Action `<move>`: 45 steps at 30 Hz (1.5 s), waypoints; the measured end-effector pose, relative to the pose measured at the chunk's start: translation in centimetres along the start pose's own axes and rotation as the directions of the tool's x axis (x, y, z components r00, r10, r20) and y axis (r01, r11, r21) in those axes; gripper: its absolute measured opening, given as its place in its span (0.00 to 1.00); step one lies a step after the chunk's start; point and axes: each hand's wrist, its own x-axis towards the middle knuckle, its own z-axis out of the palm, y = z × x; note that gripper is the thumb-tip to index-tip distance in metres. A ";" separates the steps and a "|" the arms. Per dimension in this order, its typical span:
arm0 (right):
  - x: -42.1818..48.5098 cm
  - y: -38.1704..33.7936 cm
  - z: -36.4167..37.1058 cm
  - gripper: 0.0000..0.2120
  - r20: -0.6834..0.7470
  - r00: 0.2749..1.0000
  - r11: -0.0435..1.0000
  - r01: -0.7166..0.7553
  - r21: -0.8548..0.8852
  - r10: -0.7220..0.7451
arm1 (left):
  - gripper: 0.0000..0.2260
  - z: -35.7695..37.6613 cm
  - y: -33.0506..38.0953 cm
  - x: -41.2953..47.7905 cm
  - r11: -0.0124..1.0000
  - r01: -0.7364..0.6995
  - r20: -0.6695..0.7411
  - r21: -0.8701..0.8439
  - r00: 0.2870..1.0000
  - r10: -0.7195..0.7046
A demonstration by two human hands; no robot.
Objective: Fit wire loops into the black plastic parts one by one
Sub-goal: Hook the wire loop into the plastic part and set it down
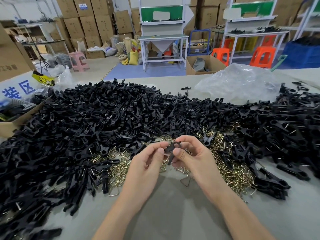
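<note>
Right now both hands, the left hand (147, 163) and right hand (192, 156), pinch one black plastic part (171, 149) above the surface (169, 213); it looks light, stiff, best gripped near its ringed middle.

Left hand (147, 164) and right hand (193, 157) pinch one black part (170, 148)

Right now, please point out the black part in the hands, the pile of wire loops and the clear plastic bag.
black part (170, 149): head view, its middle.
pile of wire loops (232, 174): head view, right half.
clear plastic bag (239, 82): head view, crumpled middle.
</note>
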 end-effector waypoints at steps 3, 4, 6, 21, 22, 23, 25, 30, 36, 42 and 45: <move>0.2 -0.1 -0.2 0.13 -0.089 0.996 0.999 0.013 0.036 -0.009 | 0.10 -0.7 -0.9 0.2 0.933 -0.032 -0.052 0.359 0.997 0.054; 0.2 -0.1 -0.3 0.15 -0.125 0.992 0.998 0.017 0.058 -0.010 | 0.12 -0.9 -1.2 0.2 0.832 -0.053 -0.015 0.551 0.997 0.074; 0.3 -0.2 -0.4 0.16 -0.177 0.984 0.996 0.024 0.084 -0.009 | 0.20 -1.0 -2.0 0.0 0.586 -0.101 0.088 0.804 0.995 0.050; 0.3 -0.2 -0.6 0.10 -0.198 0.980 0.997 0.011 0.074 0.004 | 0.04 -0.7 -1.8 0.4 0.770 -0.120 0.036 0.627 0.992 0.125; 0.2 -0.1 -0.6 0.10 -0.198 0.980 0.999 0.008 0.054 0.002 | 0.03 -0.7 -1.7 0.4 0.801 -0.103 0.018 0.590 0.993 0.115; 0.2 -0.1 -0.7 0.11 -0.196 0.981 1.000 0.001 0.022 0.003 | 0.04 -0.7 -1.6 0.4 0.821 -0.093 0.001 0.563 0.994 0.111; 0.2 0.0 -0.7 0.12 -0.190 0.982 0.999 -0.024 -0.037 0.016 | 0.08 -0.7 -1.5 0.3 0.824 -0.097 -0.017 0.559 0.992 0.128; 0.2 0.2 -0.5 0.13 -0.137 0.990 0.998 -0.033 -0.061 0.024 | 0.05 -0.9 -1.1 0.3 0.891 -0.005 -0.111 0.454 0.992 0.062; 0.1 0.5 -0.4 0.13 -0.056 0.998 0.990 -0.028 -0.137 0.021 | 0.04 -0.8 0.1 0.8 0.993 0.117 -0.229 0.027 0.967 -0.108; -0.2 1.2 0.0 0.14 -0.020 1.000 0.958 -0.029 -0.285 0.024 | 0.04 -0.9 0.2 0.9 0.949 0.201 -0.195 -0.243 0.948 -0.251; -0.2 1.3 0.0 0.14 -0.005 1.000 0.959 -0.020 -0.281 0.019 | 0.04 -0.8 0.1 1.0 0.944 0.233 -0.177 -0.232 0.944 -0.277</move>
